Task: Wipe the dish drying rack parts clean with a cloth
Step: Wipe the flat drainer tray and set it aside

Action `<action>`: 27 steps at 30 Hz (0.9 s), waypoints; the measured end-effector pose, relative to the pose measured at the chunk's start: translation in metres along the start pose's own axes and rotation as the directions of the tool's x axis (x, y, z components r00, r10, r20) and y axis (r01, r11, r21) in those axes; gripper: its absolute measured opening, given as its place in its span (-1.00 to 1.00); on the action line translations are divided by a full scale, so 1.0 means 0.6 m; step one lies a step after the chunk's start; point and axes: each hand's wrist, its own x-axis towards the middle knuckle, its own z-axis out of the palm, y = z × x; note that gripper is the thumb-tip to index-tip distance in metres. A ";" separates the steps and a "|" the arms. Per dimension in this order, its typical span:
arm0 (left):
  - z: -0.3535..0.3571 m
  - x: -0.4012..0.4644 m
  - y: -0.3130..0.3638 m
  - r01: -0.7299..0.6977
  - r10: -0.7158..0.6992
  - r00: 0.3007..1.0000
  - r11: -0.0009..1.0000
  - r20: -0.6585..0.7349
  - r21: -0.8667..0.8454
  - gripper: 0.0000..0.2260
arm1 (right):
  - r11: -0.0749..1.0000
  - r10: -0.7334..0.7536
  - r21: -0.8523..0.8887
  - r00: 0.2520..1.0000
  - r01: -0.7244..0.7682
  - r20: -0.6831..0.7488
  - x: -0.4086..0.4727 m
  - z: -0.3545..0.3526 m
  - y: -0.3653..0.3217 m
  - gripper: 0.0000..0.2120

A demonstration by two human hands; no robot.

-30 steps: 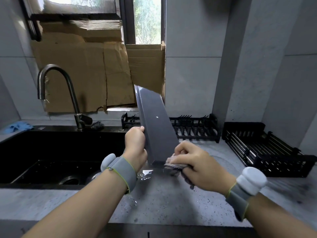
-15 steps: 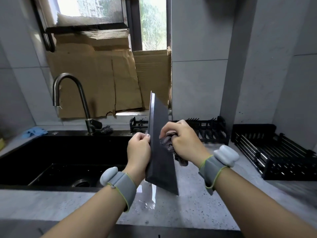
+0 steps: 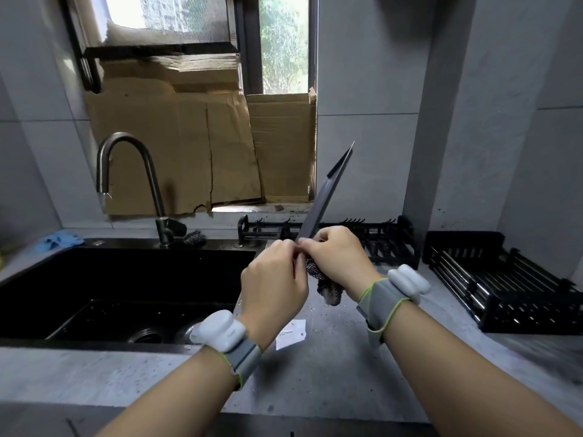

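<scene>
Left hand (image 3: pixel 273 279) grips the tray (image 3: pixel 328 190) at its lower end; right hand (image 3: pixel 337 258) pinches the cloth (image 3: pixel 326 285) against it.

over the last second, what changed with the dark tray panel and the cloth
The flat dark grey tray panel turned from showing its broad face to edge-on, its top now leaning right, and it rose off the counter. The right hand brought the patterned grey cloth up from the panel's bottom to beside the left hand. Both hands kept their grips; the black racks stayed put.
</scene>
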 end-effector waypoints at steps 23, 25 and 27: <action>0.006 -0.018 -0.099 0.492 -0.345 0.815 0.836 0.466 -0.242 -0.63 | 0.762 0.115 0.632 0.990 -0.143 0.085 -0.017 -0.077 0.167 -0.61; 0.010 -0.018 -0.091 0.502 -0.317 0.815 0.803 0.484 -0.320 -0.58 | 0.760 0.127 0.629 0.987 -0.163 0.103 -0.017 -0.076 0.167 -0.61; 0.014 -0.016 -0.081 0.519 -0.324 0.816 0.775 0.479 -0.359 -0.63 | 0.764 0.131 0.622 0.985 -0.170 0.108 -0.015 -0.074 0.166 -0.68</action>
